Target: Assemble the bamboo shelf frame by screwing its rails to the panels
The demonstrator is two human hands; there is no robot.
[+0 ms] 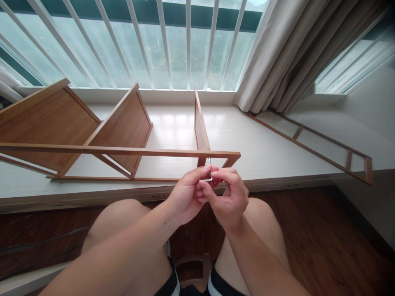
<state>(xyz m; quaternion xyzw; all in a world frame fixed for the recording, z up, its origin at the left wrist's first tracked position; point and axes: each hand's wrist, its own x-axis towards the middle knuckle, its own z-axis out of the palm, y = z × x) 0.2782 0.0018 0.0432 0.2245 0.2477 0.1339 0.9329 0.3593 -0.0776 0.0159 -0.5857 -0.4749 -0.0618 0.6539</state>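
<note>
A small metal hex key (210, 169) stands upright under the front rail (123, 151) of a wooden shelf frame lying on its side. My left hand (187, 195) and my right hand (230, 195) both pinch the key's bent lower end, fingers closed around it. Its long arm points up into the rail near the rightmost shelf board (200, 125). Two more shelf boards (128, 125) tilt to the left. My knees are below the hands.
The frame rests on a white window ledge (262, 139). A separate ladder-like wooden side frame (324, 148) lies at the right. Curtains (293, 53) hang at the back right. Dark wooden floor (324, 238) is below, with a white barred window behind.
</note>
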